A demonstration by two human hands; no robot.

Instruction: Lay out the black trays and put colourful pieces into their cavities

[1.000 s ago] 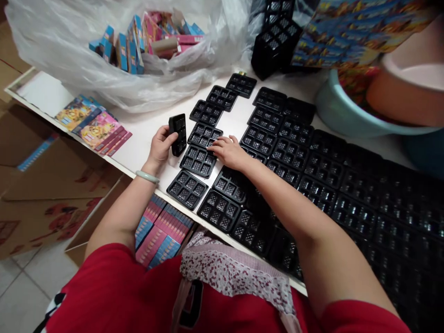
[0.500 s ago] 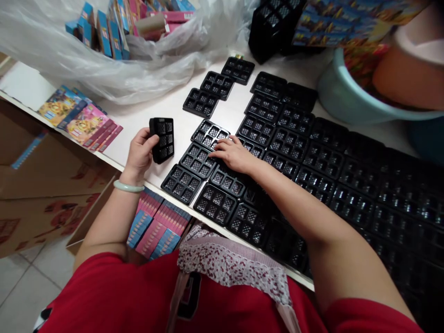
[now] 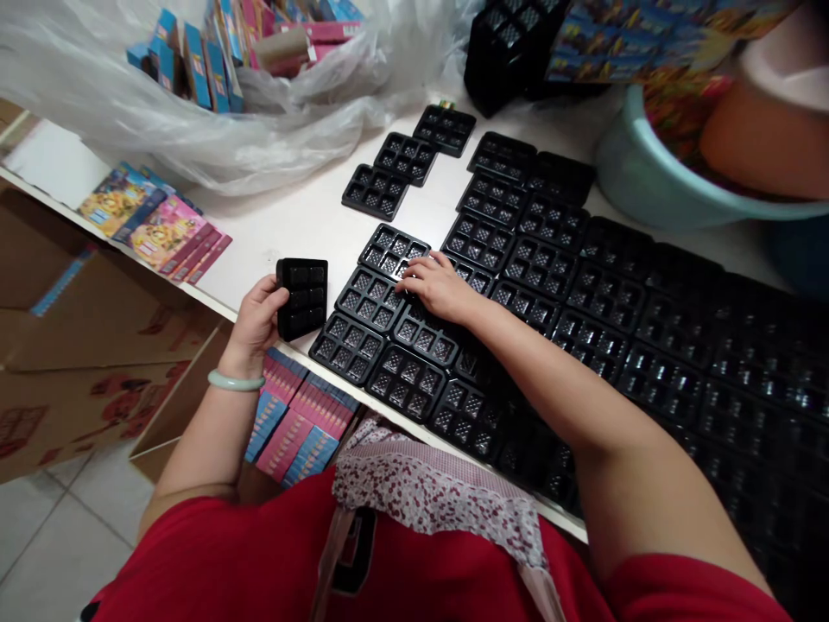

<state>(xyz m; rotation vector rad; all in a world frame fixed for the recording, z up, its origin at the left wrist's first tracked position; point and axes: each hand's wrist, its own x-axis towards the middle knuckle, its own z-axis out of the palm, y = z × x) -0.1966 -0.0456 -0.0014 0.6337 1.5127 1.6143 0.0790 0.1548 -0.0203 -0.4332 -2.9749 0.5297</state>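
My left hand (image 3: 254,318), with a pale green bangle above its wrist, grips a small black plastic tray (image 3: 304,298) by its left edge. This tray is tipped up on edge near the front of the white table (image 3: 285,229), and its six pockets face me. My right hand (image 3: 441,289) lies palm down with fingers apart over the laid-out trays, its fingertips on a six-pocket tray (image 3: 368,298). Part of the trays beneath that hand and forearm is hidden. Another black tray (image 3: 346,347) sits at the front left corner of the rows.
Rows of black trays (image 3: 596,345) cover the right side. Three trays (image 3: 405,159) lie apart farther back. Printed boxes (image 3: 161,233) are at the left, beside a clear plastic bag (image 3: 259,155) of boxes. A light blue basin (image 3: 648,190) stands right; a carton of boxes (image 3: 291,432) is below.
The tray in my left hand has come down toward the table's front edge and turned slightly. My right hand stays nearly in place, and the laid-out front-left trays have shifted slightly right.
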